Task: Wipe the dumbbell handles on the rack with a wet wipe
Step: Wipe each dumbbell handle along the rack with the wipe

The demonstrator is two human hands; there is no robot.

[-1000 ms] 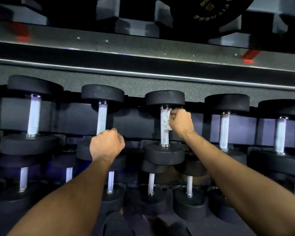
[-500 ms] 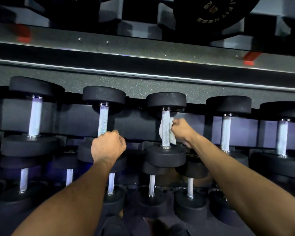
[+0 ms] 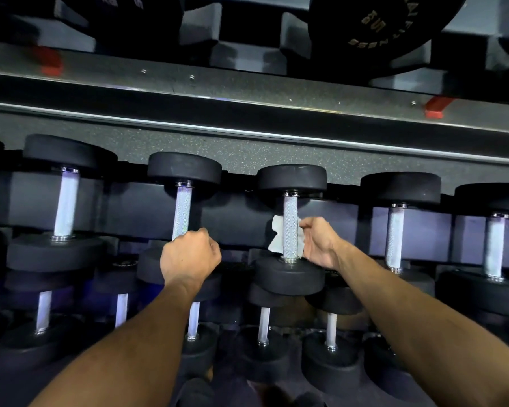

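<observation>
— So, nearest us, what do you make out?

— Two bare forearms reach up from the bottom edge. Between them, low down, sits a lower tier of dumbbells [image 3: 263, 345] with round matte black heads and short, smooth-looking steel bars.

— And the hands?

— The left hand [image 3: 188, 258] is a closed fist, fingers curled around the near end of a knurled silver handle [image 3: 182, 211] on the middle tier. The right hand [image 3: 321, 243] pinches a white wet wipe [image 3: 276, 237] between thumb and fingertips, at the right side of the next knurled handle [image 3: 290, 227].

— Where is the wipe exactly?

— It passes behind the lower half of that bar, thin and crumpled, with a ragged flap sticking out on the left, just above the near black head.

— Further back?

— More dumbbells [image 3: 394, 236] in the same row, thick disc-shaped heads, grainy chrome bars with shiny collars. Beyond them a speckled grey rack shelf [image 3: 247, 155] with a metal rail, then blocky hex-shaped weights and a round weight plate [image 3: 379, 27] with gold lettering.
</observation>
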